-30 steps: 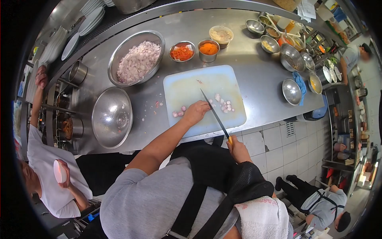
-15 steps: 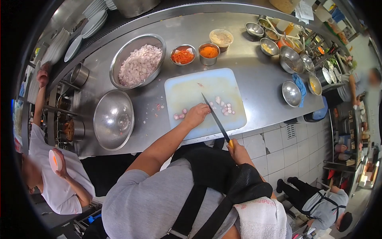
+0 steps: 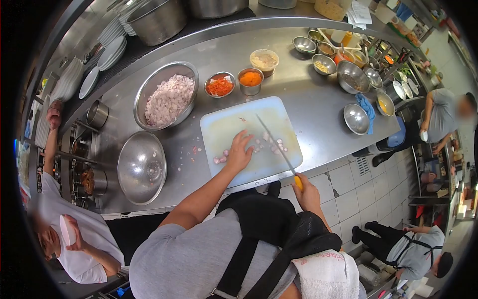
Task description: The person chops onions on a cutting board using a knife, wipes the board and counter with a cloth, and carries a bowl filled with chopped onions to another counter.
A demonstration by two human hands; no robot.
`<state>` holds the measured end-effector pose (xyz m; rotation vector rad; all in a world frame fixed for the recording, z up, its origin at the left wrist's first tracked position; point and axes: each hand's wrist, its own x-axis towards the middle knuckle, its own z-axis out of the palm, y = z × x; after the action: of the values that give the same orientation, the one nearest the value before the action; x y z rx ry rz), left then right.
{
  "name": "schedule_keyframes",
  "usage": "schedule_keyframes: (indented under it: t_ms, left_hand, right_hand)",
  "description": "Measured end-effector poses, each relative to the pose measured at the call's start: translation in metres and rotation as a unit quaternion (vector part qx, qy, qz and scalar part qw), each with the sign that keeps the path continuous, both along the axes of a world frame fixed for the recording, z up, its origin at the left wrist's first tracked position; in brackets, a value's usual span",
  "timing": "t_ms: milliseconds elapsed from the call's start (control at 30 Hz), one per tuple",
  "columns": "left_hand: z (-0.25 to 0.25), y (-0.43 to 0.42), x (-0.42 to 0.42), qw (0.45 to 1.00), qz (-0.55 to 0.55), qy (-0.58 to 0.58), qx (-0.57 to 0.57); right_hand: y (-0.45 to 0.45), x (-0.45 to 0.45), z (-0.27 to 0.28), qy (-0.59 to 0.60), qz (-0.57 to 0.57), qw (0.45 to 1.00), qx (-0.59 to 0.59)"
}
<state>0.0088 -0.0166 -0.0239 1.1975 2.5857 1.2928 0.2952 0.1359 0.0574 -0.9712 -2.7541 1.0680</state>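
A pale cutting board (image 3: 224, 130) lies on the steel table in front of me. My left hand (image 3: 240, 153) is over its middle, fingers apart, with nothing visible in them. In my right hand (image 3: 307, 191), at the board's near right corner, is the yellow handle of a long kitchen knife (image 3: 286, 158). Its blade slants over the board, tip pointing away from me. Cut pieces of what look like shallots (image 3: 281, 146) lie beside and partly behind the blade. A few whole-looking purple-pink ones (image 3: 217, 160) sit left of my left hand.
A steel bowl (image 3: 141, 94) of chopped shallot or onion and a second large bowl (image 3: 142, 167) stand left. Past the board are shredded carrot (image 3: 219, 86), an orange-filled tin (image 3: 250, 80) and a tub (image 3: 264, 61). Small bowls (image 3: 356, 118) stand right. Co-workers (image 3: 82, 234) are on both sides.
My left hand has spread its fingers and come away from the blade, slightly left. The knife has shifted a little to the right. The view has tilted slightly, and another co-worker shows more at right.
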Motion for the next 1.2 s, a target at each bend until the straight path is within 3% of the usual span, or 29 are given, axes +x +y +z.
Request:
schedule_keyframes:
  t_ms: [67, 200, 333, 433, 500, 533, 600, 633, 700, 833, 967, 1033, 1200]
  left_hand:
    - [-0.018, 0.017, 0.004, 0.999, 0.031, -0.010, -0.015]
    - [-0.039, 0.051, 0.020, 0.994, 0.081, -0.011, -0.077]
    - [-0.049, 0.058, 0.024, 0.997, 0.025, 0.030, -0.066]
    - [-0.047, 0.053, 0.019, 0.998, -0.040, -0.010, -0.046]
    - [-0.043, 0.048, 0.017, 0.985, -0.067, -0.133, 0.090]
    - [-0.039, 0.047, 0.011, 0.984, -0.070, -0.133, 0.091]
    - [-0.036, 0.044, -0.001, 0.999, 0.026, 0.020, 0.013]
    - [-0.037, 0.048, -0.004, 0.999, 0.028, 0.018, 0.013]
    - [-0.039, 0.055, -0.006, 0.998, 0.053, 0.013, -0.010]
    - [-0.038, 0.058, -0.001, 0.994, 0.023, 0.034, -0.097]
    - [-0.035, 0.058, -0.001, 0.996, 0.019, 0.026, -0.078]
    - [-0.033, 0.058, -0.002, 0.997, 0.023, 0.021, -0.068]
    - [-0.029, 0.054, -0.003, 0.999, 0.001, 0.007, -0.044]
  right_hand:
    - [0.006, 0.012, -0.017, 0.076, -0.054, 0.995, 0.035]
    - [0.005, 0.027, -0.049, 0.051, -0.088, 0.994, 0.034]
    - [-0.015, 0.021, -0.072, 0.071, -0.086, 0.994, -0.020]
    - [-0.010, 0.021, -0.072, 0.070, -0.067, 0.992, -0.080]
    - [0.004, 0.027, -0.082, 0.106, -0.047, 0.981, -0.156]
    - [0.007, 0.031, -0.081, 0.107, -0.050, 0.981, -0.154]
    - [0.007, 0.040, -0.077, 0.099, -0.138, 0.913, -0.372]
    - [0.004, 0.043, -0.079, 0.097, -0.137, 0.913, -0.372]
    - [-0.005, 0.050, -0.085, 0.112, -0.200, 0.826, -0.515]
    - [-0.030, 0.033, -0.096, 0.117, -0.191, 0.798, -0.559]
    - [-0.060, -0.009, -0.108, 0.133, -0.181, 0.802, -0.554]
    - [-0.071, -0.028, -0.104, 0.126, -0.233, 0.829, -0.492]
    - [-0.078, -0.038, -0.106, 0.135, -0.226, 0.793, -0.549]
